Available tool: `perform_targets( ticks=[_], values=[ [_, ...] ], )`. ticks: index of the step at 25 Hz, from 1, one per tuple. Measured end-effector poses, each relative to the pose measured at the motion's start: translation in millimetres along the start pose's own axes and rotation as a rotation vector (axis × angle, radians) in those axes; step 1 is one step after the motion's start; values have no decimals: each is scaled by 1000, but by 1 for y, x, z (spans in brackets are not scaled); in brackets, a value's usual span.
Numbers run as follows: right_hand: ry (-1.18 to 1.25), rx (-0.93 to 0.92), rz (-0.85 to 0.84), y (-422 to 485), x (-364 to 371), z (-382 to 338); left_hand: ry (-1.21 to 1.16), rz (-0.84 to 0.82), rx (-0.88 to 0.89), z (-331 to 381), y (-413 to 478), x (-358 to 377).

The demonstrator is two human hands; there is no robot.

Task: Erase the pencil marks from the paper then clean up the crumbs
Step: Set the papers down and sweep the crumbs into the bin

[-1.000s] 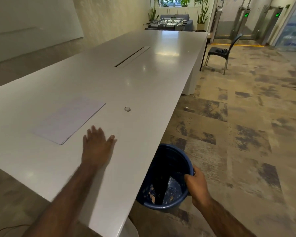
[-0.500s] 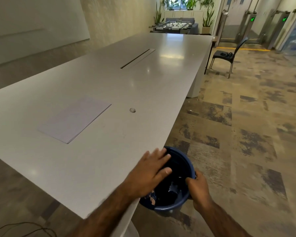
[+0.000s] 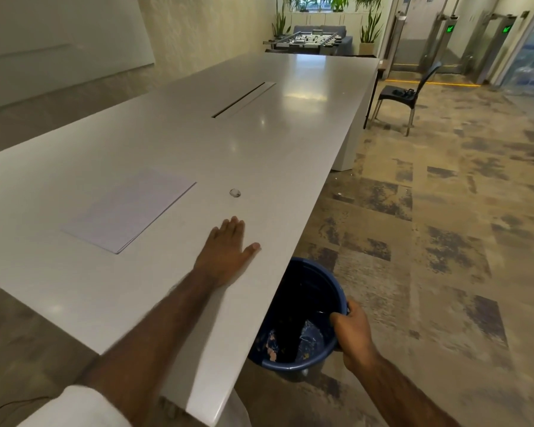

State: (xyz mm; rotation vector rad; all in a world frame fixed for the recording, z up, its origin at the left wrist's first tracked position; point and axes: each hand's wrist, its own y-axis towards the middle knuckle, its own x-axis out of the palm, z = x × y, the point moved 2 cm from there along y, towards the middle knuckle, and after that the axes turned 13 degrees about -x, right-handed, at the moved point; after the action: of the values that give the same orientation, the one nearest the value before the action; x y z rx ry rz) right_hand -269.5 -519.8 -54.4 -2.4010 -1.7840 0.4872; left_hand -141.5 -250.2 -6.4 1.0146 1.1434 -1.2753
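Note:
A white sheet of paper lies flat on the long white table. My left hand rests flat on the tabletop to the right of the paper, fingers straight, near the table's right edge. A small round eraser sits on the table just beyond that hand. My right hand grips the rim of a dark blue bucket, held just below the table's edge. Scraps lie at the bucket's bottom. Crumbs are too small to see.
A cable slot runs along the middle of the table. A black chair stands on the patterned carpet at the far right. A football table and plants stand at the back. A wall runs along the left.
My left hand went from the table over the bucket's mouth and is now back flat on the table, further right than a second ago. My right hand kept hold of the bucket.

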Motion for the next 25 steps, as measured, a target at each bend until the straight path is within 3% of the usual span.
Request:
perform_targets(
  ticks=[5,9,11,13,14,16,19,22,25],
  values=[
    [22,16,-6,-1,2,1,-21,-101,128,50,-85,6],
    [9,0,-7,-2,3,1,-176,-173,344,72,-142,0],
    [11,-1,-11,-1,4,0,-197,6,153,32,-139,-7],
    [13,-1,-8,-1,6,1,-86,157,-195,-24,-132,-12],
    [15,-7,-8,-2,6,1,-69,125,-346,-43,-133,-12],
    [30,-7,1,-5,6,3,-96,28,-426,-42,-141,-5],
    [39,5,13,-7,7,7,-112,-30,-284,15,-161,5],
    [34,-12,42,-10,7,8,-139,-74,38,75,-190,13],
    [37,-31,53,-8,4,11,-405,-198,283,104,-220,35]
  ],
)
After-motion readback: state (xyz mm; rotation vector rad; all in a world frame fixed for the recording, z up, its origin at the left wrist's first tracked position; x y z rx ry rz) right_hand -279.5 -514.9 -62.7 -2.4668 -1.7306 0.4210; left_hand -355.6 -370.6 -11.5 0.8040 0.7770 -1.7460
